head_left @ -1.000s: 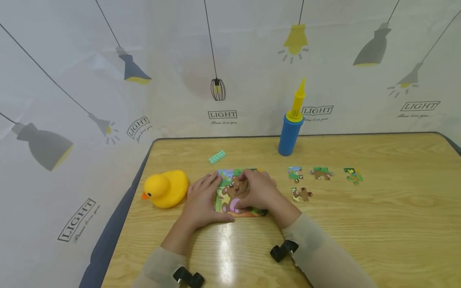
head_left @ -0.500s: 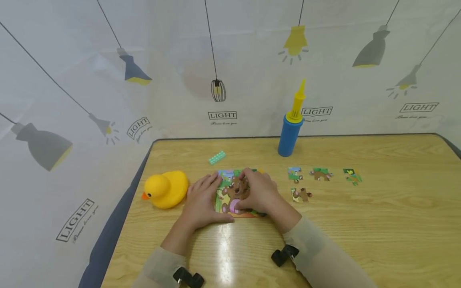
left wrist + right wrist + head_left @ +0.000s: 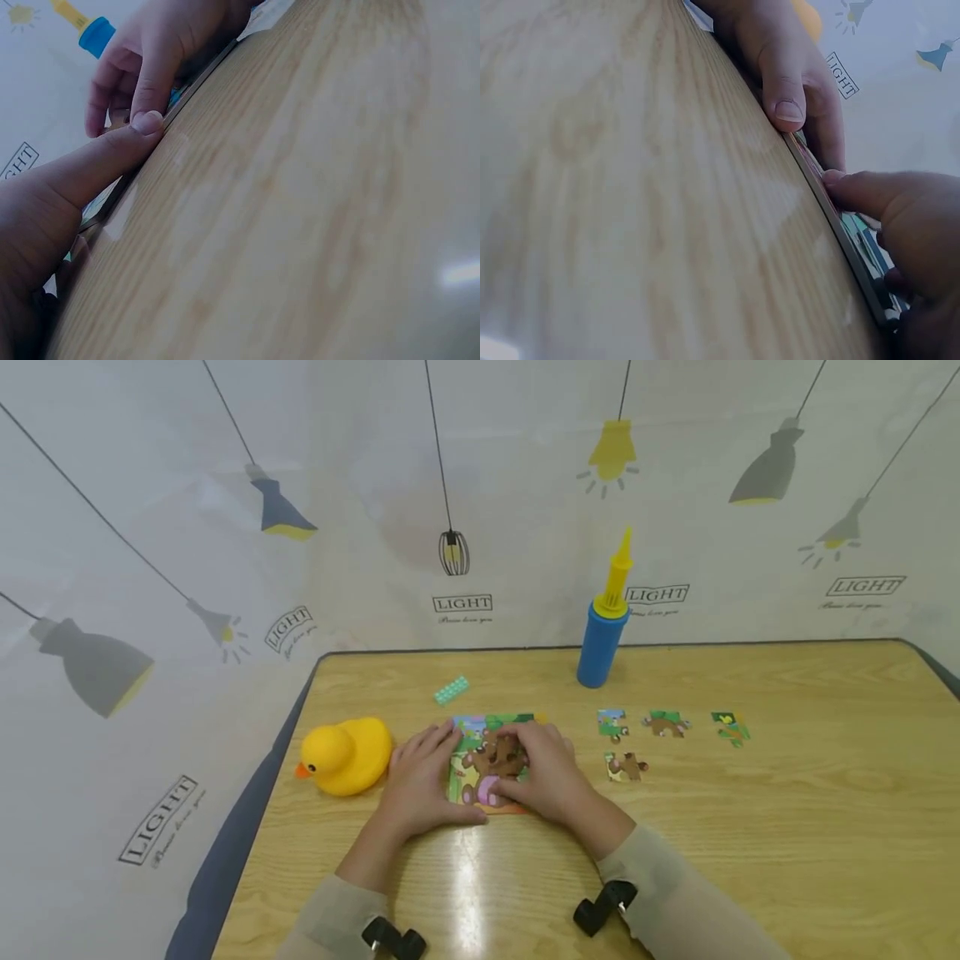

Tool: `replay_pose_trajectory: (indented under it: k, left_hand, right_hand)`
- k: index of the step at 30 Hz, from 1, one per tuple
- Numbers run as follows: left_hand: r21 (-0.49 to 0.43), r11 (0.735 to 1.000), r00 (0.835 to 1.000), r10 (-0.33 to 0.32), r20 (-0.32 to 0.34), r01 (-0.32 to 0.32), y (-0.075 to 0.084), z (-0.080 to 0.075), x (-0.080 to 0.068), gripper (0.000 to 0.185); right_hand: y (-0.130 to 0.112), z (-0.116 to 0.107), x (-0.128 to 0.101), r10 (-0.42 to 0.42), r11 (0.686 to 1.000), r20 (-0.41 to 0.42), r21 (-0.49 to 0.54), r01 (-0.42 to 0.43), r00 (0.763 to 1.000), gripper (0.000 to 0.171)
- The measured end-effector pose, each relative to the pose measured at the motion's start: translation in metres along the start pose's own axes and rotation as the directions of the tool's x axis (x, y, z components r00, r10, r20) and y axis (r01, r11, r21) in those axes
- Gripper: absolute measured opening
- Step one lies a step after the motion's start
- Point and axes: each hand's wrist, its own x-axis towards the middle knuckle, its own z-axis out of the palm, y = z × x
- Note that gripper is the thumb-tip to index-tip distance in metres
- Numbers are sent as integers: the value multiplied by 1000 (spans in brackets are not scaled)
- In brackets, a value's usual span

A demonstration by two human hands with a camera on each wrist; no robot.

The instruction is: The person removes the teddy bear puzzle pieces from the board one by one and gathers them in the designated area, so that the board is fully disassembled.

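Note:
A flat bear jigsaw puzzle [image 3: 471, 727] in a thin tray lies on the wooden table in the head view. My left hand [image 3: 422, 777] rests along its left side, fingers extended to the far left corner, thumb straight along the near edge. Over the right half, my right hand [image 3: 551, 772] bends its fingers and thumb around a brown puzzle piece [image 3: 512, 756]. The right wrist view has the right thumb [image 3: 862, 191] low over the tray, close by the left hand [image 3: 787, 67]. Much of the puzzle's right half is hidden beneath the right hand.
Several loose puzzle pieces lie to the right, among them a brown one [image 3: 626, 767] and a green one [image 3: 730, 727]. A yellow rubber duck [image 3: 348, 756] sits left of the left hand. Behind are a teal toy brick [image 3: 452, 691] and a blue-and-yellow balloon pump [image 3: 600, 647].
My right hand has shifted slightly, and its fingers and the brown piece now cover the bear's face, which showed earlier. The left hand stays in place.

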Motion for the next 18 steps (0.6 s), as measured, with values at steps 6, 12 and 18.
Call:
replay_pose_trajectory:
  k: [6, 12, 18]
  left_hand:
    - [-8, 1000, 1000, -11, 9, 12, 0, 4, -1, 140]
    - [-7, 1000, 1000, -20, 11, 20, 0, 4, -1, 139]
    - [-2, 1000, 1000, -16, 6, 16, 0, 2, 0, 138]
  right_hand:
    - [7, 1, -6, -64, 998, -19, 19, 65, 998, 66]
    - [10, 0, -6, -90, 994, -19, 54, 91, 996, 61]
    - [10, 0, -5, -148, 989, -36, 4, 148, 988, 41]
